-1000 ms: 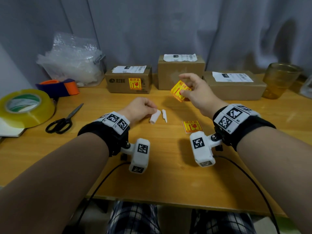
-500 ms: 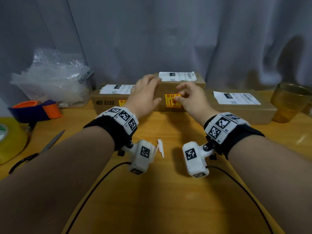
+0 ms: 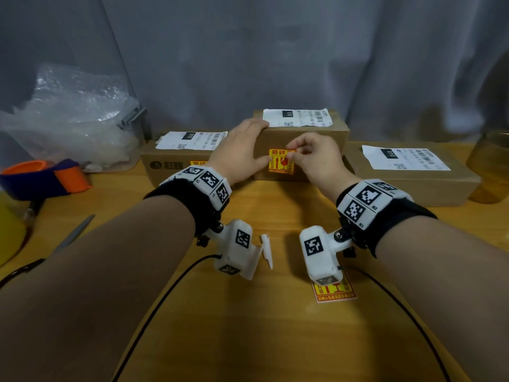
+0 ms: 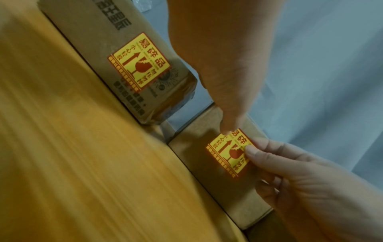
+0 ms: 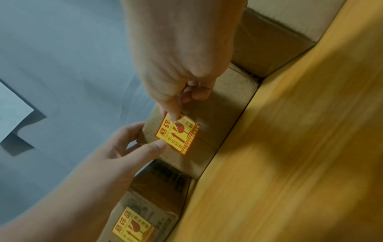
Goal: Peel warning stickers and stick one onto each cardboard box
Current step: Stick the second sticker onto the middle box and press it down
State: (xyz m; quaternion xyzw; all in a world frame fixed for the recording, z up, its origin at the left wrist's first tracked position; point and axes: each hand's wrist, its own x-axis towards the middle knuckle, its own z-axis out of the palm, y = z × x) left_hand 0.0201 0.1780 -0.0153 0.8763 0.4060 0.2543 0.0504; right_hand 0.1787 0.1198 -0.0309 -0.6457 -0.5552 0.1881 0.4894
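Three cardboard boxes stand in a row at the back of the table. The left box (image 3: 170, 164) bears a yellow warning sticker (image 4: 138, 63) on its front. On the front of the middle box (image 3: 311, 139) lies a second sticker (image 3: 279, 161). My right hand (image 3: 296, 153) pinches its upper right corner between thumb and forefinger. My left hand (image 3: 248, 144) lies over the box's top left corner, and its thumb tip (image 4: 226, 129) presses the sticker's left edge. The right box (image 3: 413, 183) shows no sticker on its front. A spare sticker (image 3: 334, 292) lies on the table, half hidden under my right wrist camera.
White backing strips (image 3: 266, 249) lie on the table between my wrists. At the left are a bubble-wrap bundle (image 3: 74, 119), an orange and blue tape dispenser (image 3: 44, 177), a yellow tape roll (image 3: 8, 230) and scissors (image 3: 74, 235). An amber glass (image 3: 490, 166) stands far right.
My right hand carried the sticker from mid-air to the middle box's front. My left hand left the backing strips and came to rest on that box. The head camera moved closer.
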